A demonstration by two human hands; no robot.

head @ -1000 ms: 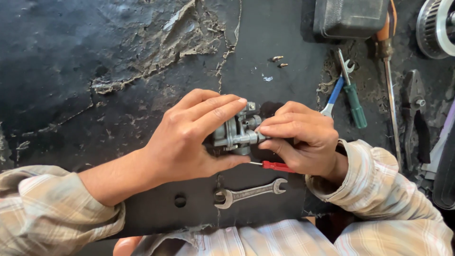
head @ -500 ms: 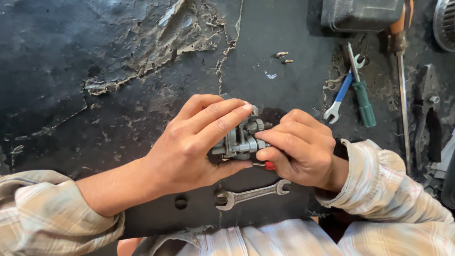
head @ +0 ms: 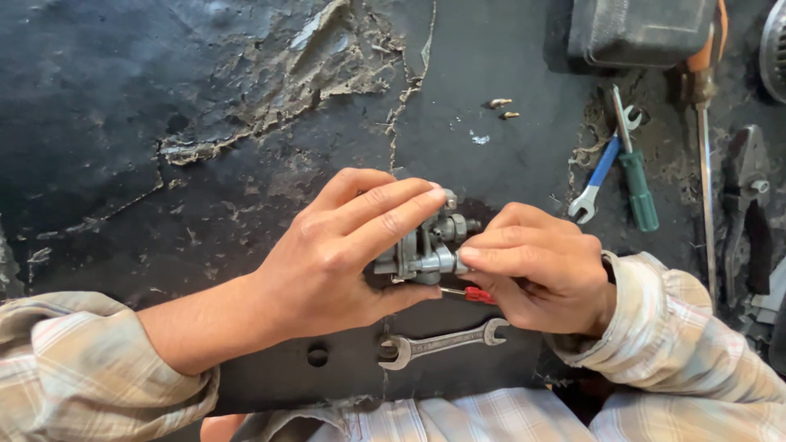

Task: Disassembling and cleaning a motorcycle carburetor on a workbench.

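A small grey metal engine part [head: 426,250] with knobs and fittings is held between both hands over a worn black mat [head: 246,123]. My left hand [head: 344,250] wraps it from the left, fingers across its top and thumb beneath. My right hand [head: 540,270] grips its right side and also pinches a thin red-handled screwdriver [head: 475,295], whose tip points left under the part. A silver open-ended spanner [head: 442,344] lies flat on the mat just below my hands.
Two small brass screws [head: 503,108] lie above the hands. To the right lie a blue-handled spanner [head: 596,180], a green-handled screwdriver [head: 634,180], a long orange-handled screwdriver [head: 702,123] and dark pliers [head: 747,205]. A black box [head: 643,33] sits top right.
Both hands with the part have shifted slightly down and right in view. The hold on the part and the red screwdriver looks the same.
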